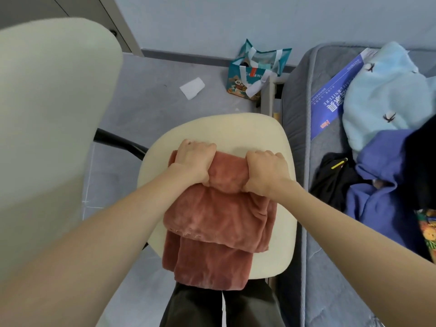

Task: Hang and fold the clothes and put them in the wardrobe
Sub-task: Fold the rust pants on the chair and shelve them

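The left hand and the right hand are both curled tightly round the far, rolled-over end of a rust-red fleece garment. The fingers go over the top of the roll and the thumbs are tucked at its near side. The left hand holds the roll's left end and the right hand its right end, side by side across the middle of a cream chair seat.

The garment lies in layers from there to the seat's near edge, where its lowest flap hangs over in front of the person's dark trousers. The far part of the seat is bare, and the chair back stands at the seat's left.

This looks like one piece partway through folding or rolling, with at least one more turn to make before it is a tidy bundle. Nothing here shows a hanger, and no wardrobe can be made out for certain, so putting away looks not yet begun for this piece.

More clothes lie unfolded on the grey mattress just beside the seat's right edge: a light blue fleece, a blue garment and a black garment.

Under the light blue fleece a blue printed sheet lies upside down to this view. White letters on it seem to spell "FURNITURE", alongside large characters and a small red logo that cannot be read. On the floor beyond the seat's far edge stand a teal bag with a cartoon panda and print too small to read, and a white paper.
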`<move>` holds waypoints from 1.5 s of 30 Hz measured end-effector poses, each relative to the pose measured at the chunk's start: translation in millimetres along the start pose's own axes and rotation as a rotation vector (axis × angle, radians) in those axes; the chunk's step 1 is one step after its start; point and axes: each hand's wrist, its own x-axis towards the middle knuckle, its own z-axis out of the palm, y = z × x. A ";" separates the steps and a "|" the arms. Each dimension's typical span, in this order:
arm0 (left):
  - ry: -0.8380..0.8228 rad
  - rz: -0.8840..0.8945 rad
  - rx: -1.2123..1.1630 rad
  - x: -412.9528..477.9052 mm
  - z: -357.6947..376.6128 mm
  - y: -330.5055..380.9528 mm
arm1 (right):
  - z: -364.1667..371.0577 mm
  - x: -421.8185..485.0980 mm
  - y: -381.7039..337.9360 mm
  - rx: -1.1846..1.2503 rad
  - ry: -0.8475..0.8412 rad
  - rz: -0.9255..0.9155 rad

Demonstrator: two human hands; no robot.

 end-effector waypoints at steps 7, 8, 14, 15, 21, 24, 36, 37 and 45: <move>0.595 -0.063 0.064 6.3 -58.1 0.7 | -61.5 6.4 20.5 -0.097 0.498 0.018; 0.668 -0.080 0.077 9.4 -67.2 1.5 | -70.6 8.2 23.7 -0.114 0.575 0.033; 0.742 -0.045 0.060 0.9 -63.9 9.6 | -67.2 -3.7 28.4 -0.178 0.723 0.032; 0.724 -0.029 0.049 -6.5 -52.8 9.9 | -57.0 -9.7 26.3 -0.186 0.713 0.006; 0.590 0.113 -0.065 -63.7 16.8 15.3 | 5.5 -55.7 12.4 0.051 0.399 -0.225; 0.494 0.179 -0.147 -78.1 26.1 15.0 | 18.1 -77.6 8.1 0.201 0.332 -0.198; 0.719 -0.018 -0.493 -47.2 -7.9 19.6 | -15.6 -60.3 6.4 0.529 0.611 0.076; 0.652 -0.049 -0.468 -36.7 -6.5 25.3 | -13.4 -50.8 1.6 0.472 0.567 0.076; 0.525 -0.235 -0.462 -35.7 59.9 55.8 | 68.5 -45.5 -33.9 0.597 0.356 0.310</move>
